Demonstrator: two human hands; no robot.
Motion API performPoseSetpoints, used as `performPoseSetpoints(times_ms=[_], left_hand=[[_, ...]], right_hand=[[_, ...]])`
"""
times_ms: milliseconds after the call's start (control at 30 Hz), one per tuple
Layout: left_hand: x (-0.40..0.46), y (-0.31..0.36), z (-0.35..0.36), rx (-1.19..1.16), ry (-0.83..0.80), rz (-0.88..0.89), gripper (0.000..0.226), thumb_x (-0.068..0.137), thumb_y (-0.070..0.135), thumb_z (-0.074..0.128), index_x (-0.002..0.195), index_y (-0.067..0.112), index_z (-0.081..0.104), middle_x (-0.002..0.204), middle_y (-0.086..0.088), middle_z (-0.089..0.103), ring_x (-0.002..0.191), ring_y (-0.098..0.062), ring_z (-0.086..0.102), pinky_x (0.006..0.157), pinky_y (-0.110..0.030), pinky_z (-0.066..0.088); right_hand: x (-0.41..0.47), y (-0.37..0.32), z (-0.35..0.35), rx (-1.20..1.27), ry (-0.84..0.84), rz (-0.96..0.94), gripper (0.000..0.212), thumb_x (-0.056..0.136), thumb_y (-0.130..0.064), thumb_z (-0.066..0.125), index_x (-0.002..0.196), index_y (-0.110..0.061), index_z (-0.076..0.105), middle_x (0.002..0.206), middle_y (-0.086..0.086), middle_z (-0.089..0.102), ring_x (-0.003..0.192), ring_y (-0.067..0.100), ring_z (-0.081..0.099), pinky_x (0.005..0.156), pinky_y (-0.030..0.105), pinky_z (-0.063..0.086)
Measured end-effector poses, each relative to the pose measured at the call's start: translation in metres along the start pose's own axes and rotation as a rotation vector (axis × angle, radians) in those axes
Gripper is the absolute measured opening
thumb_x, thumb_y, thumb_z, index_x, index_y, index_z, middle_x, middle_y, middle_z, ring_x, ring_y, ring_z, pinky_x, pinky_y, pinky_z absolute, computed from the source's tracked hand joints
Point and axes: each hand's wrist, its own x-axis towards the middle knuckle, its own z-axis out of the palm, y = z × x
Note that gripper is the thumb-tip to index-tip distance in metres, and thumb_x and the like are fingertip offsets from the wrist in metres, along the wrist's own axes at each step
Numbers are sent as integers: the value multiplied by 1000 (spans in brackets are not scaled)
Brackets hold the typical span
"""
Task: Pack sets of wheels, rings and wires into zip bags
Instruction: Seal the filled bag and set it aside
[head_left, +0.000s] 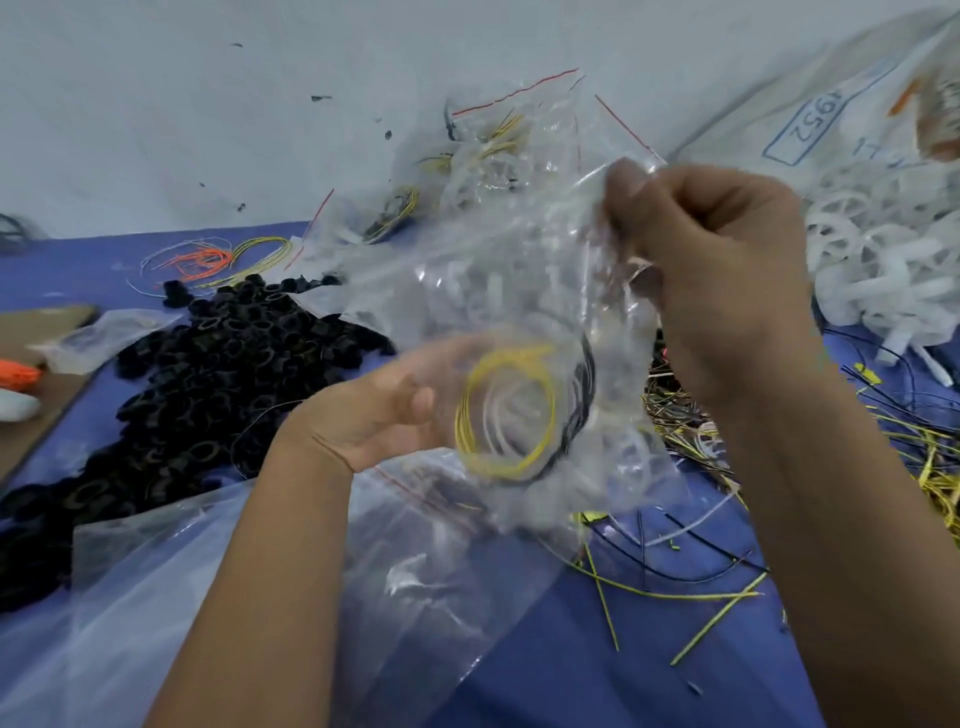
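I hold a clear zip bag (498, 291) in the air above the blue table. Inside it lie a coil of yellow wire (506, 410), a black ring (582, 395) and white plastic wheels, seen blurred through the film. My left hand (384, 410) grips the bag's lower part from the left, its fingers behind the plastic. My right hand (722, 270) pinches the bag's upper right edge between thumb and curled fingers. A heap of black rings (208, 374) lies to the left and a heap of white wheels (883, 260) to the right.
Several filled zip bags (483, 150) are stacked at the back against the wall. Loose yellow and black wires (691, 571) are scattered on the table at the right. Orange and yellow wire coils (218, 257) lie at the back left. Empty clear bags (415, 571) lie under my forearms.
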Motion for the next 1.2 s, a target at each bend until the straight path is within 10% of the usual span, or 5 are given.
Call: performPoseSetpoints(times_ms=[300, 633, 833, 1033, 1200], left_hand=[[11, 6, 21, 112, 1, -170, 51, 53, 58, 95, 99, 41, 81, 88, 17, 76, 82, 3, 71, 70, -18, 58], [10, 4, -2, 209, 567, -176, 53, 73, 44, 89, 110, 10, 70, 97, -5, 75, 86, -24, 70, 68, -33, 62], [5, 5, -12, 216, 529, -60, 14, 82, 31, 76, 85, 17, 76, 88, -5, 75, 76, -20, 69, 86, -45, 59], [12, 15, -5, 17, 523, 203, 23, 94, 19, 61, 75, 12, 72, 74, -5, 71, 63, -16, 69, 60, -28, 59], [26, 5, -4, 244, 765, 172, 16, 93, 2, 67, 79, 8, 71, 77, -7, 70, 66, -14, 66, 64, -27, 57]], right_hand=[[10, 15, -4, -37, 92, 25, 28, 89, -25, 77, 67, -9, 72, 66, 13, 71, 45, 13, 58, 43, 21, 47], [-28, 86, -23, -317, 65, 307, 41, 97, -38, 67, 68, -9, 68, 61, 5, 68, 55, 31, 57, 58, 42, 48], [-47, 96, -24, -258, -95, 413, 30, 100, -22, 65, 79, 0, 67, 60, 2, 56, 47, 9, 49, 46, 24, 41], [-41, 89, -28, 255, -67, 396, 27, 104, -19, 55, 78, -19, 64, 68, 0, 59, 58, 10, 56, 56, 23, 51], [-44, 101, -33, -49, -8, 449, 11, 103, -14, 55, 95, -15, 63, 73, 6, 67, 47, 16, 48, 45, 22, 40]])
